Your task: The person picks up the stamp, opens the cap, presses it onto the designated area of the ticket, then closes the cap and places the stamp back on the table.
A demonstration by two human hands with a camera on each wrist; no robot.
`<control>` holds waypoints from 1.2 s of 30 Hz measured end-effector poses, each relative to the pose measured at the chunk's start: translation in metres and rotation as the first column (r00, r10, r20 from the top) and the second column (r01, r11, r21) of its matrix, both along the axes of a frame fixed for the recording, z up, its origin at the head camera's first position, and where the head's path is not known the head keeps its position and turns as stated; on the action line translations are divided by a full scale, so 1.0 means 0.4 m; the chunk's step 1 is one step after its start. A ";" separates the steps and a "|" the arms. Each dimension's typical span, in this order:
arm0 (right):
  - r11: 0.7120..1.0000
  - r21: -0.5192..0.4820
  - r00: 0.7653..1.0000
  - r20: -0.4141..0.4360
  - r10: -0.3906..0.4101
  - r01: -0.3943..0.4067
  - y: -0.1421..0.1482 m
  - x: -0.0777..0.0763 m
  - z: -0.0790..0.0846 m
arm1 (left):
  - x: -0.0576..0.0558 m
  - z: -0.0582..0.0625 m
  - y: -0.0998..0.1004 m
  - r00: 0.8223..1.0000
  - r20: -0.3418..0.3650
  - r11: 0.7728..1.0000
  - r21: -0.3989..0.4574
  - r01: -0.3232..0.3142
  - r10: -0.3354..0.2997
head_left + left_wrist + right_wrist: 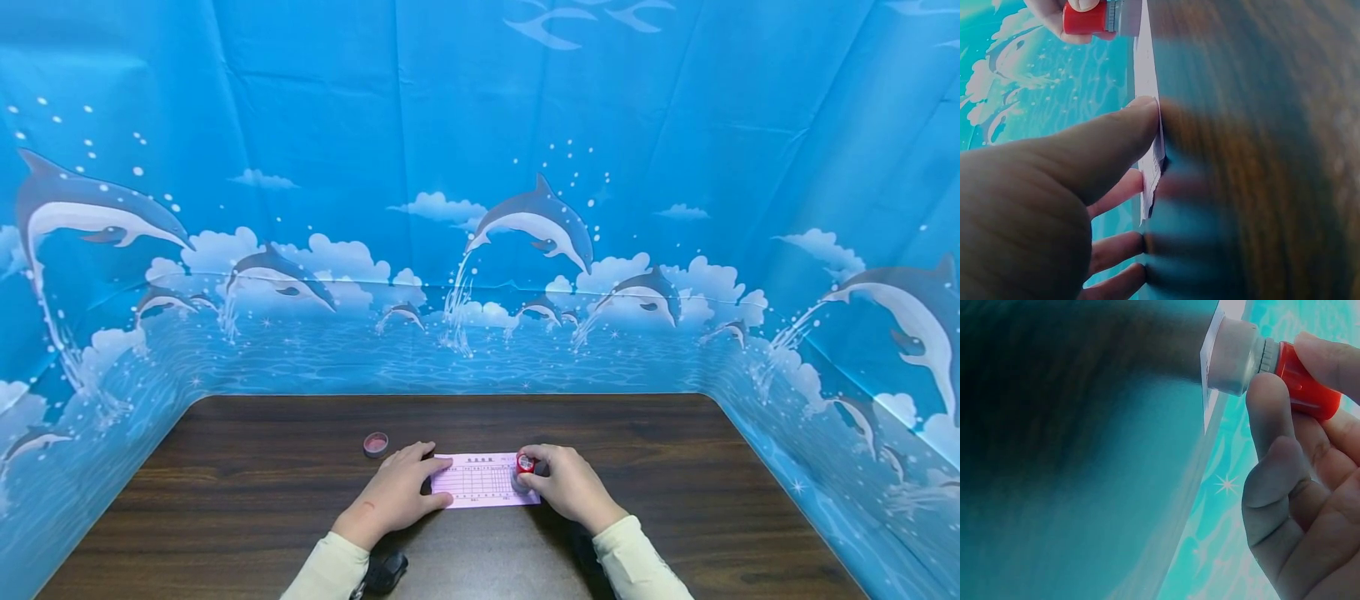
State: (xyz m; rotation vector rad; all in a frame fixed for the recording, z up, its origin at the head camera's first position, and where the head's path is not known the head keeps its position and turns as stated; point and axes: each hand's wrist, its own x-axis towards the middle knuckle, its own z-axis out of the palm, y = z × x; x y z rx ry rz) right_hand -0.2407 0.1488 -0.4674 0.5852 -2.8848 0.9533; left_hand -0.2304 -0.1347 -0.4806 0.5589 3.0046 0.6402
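A pink receipt pad (480,492) with a printed grid lies flat on the table. Thumb and index finger of my left hand (397,490) press on its left end, and in the left wrist view the thumb (1129,122) rests along the near edge. At the pad's right end my right hand (570,483) pinches a round stamp by its red handle (1307,384). The stamp's clear grey base (1232,357) stands upright against the paper, hiding the print beneath it. Left of the pad sits a small round cap (376,444) with a reddish inside.
Dark wood-grain table (262,467) surrounds the pad. A blue curtain (337,358) printed with dolphins closes off the back and both sides. A black wrist device (386,573) sits beside the left sleeve.
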 end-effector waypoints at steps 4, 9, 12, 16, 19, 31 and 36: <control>1.000 -0.001 1.000 0.009 -0.002 0.002 0.000 0.001 0.000 | 0.001 -0.003 0.000 1.000 -0.001 1.000 -0.003 0.002 -0.002; 1.000 -0.004 1.000 0.015 0.000 0.000 0.000 0.002 0.000 | 0.001 -0.007 -0.002 1.000 -0.018 1.000 -0.006 0.004 -0.004; 1.000 -0.004 1.000 0.011 0.002 -0.002 0.001 0.001 -0.002 | 0.002 -0.006 -0.002 1.000 -0.020 1.000 -0.001 0.002 -0.002; 1.000 -0.006 1.000 0.011 -0.004 0.004 0.002 0.001 -0.003 | 0.001 -0.001 -0.002 1.000 -0.018 1.000 0.004 0.006 -0.006; 1.000 -0.007 1.000 0.015 -0.010 0.010 0.003 0.002 -0.003 | 0.000 -0.001 -0.001 1.000 -0.016 1.000 0.007 0.010 -0.010; 1.000 -0.001 1.000 0.019 -0.015 0.015 0.000 0.002 -0.004 | 0.002 -0.002 -0.003 1.000 -0.012 1.000 0.010 0.005 -0.005; 1.000 0.001 1.000 0.016 -0.014 0.014 0.000 0.002 -0.004 | 0.002 -0.002 -0.003 1.000 -0.012 1.000 0.013 0.007 -0.007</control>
